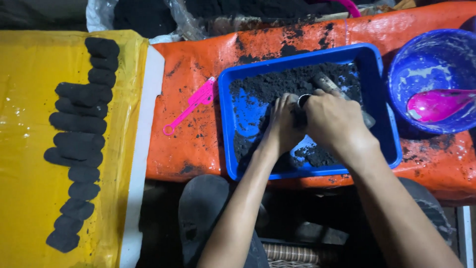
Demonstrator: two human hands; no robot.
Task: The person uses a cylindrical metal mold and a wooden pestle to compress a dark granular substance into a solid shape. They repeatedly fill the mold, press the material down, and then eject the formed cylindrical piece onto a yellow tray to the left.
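Hands meet in the blue tray (382,124); the right hand (337,121) is closed around a metal tube (303,100), the left hand (282,121) curled against it, pressing into black powder (292,82); a second tube (327,83) lies behind; beyond, a pink tool (191,105) on the orange sheet (198,144); black briquettes (82,144) line the yellow sheet (25,149); a pink spoon (436,104) rests in the blue bowl (426,59).
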